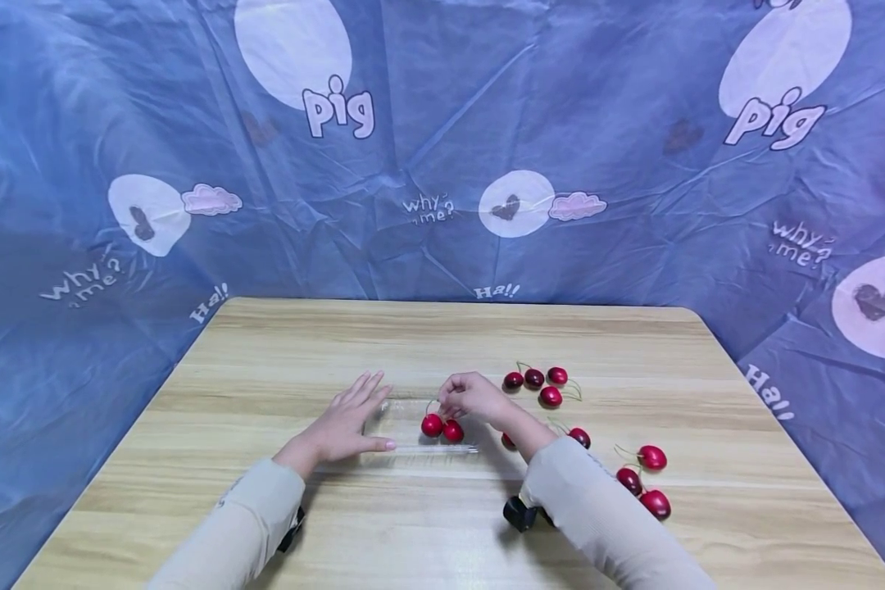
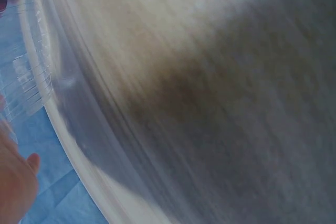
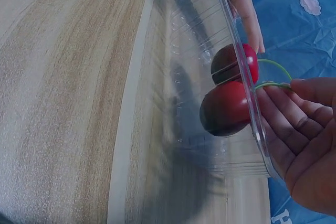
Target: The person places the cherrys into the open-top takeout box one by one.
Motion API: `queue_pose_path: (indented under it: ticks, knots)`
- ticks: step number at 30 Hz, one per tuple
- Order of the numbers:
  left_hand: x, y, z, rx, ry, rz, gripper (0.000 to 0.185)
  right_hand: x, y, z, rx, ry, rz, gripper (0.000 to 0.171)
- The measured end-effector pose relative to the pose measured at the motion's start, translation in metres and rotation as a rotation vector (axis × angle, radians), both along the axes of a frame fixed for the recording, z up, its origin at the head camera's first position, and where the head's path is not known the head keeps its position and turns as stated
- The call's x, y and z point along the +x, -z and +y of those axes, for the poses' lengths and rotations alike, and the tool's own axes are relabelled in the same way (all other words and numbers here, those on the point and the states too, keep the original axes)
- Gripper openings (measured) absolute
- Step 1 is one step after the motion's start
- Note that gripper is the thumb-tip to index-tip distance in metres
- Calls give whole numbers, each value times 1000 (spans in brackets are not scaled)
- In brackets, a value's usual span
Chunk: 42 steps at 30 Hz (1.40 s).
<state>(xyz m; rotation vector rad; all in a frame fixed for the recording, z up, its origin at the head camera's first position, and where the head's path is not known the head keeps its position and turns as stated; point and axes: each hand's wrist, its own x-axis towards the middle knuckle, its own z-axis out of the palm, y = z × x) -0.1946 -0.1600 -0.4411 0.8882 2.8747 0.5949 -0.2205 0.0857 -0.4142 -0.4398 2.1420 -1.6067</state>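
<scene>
Light wooden table [image 1: 442, 524] under everything. Shallow clear plastic tray [image 1: 420, 426] mid-table, steadied by left hand [image 1: 347, 424], fingers straight and flat against its side. Right hand [image 1: 472, 397] above tray, fingertips pinching green stems of two glossy red cherries [image 1: 441, 427] resting inside. Loose red cherries [image 1: 542, 385] scattered to the right.

Both arms wear long, loose sleeves of pale beige cloth, ending at the wrists at lower centre of the head view. A small black device is strapped under each wrist, the right one [image 1: 519, 514] plainer to see than the left [image 1: 291, 531]. The left hand [image 1: 347, 424] and right hand [image 1: 475, 398] are bare.
</scene>
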Motion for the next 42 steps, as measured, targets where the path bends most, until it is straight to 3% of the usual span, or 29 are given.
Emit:
queue_pose_path:
  ticks: [12,15,18,22,42]
  knots:
    - [1,-3,0,-4,1,-13,87,3,-2,-5,58,-15,35,8]
    - [1,-3,-1,-8,2,-15,88,9,-13,-7,89,-21,49,9]
    - [2,-3,0,-10,0,-16,88,9,-13,-8,115,-21,50,10]
    - [2,-2,0,-7,-1,-12,87,1,-1,-9,145,1,22,11]
    - [0,0,0,4,-3,-4,86,-2,-5,-19,293,104,-5,10]
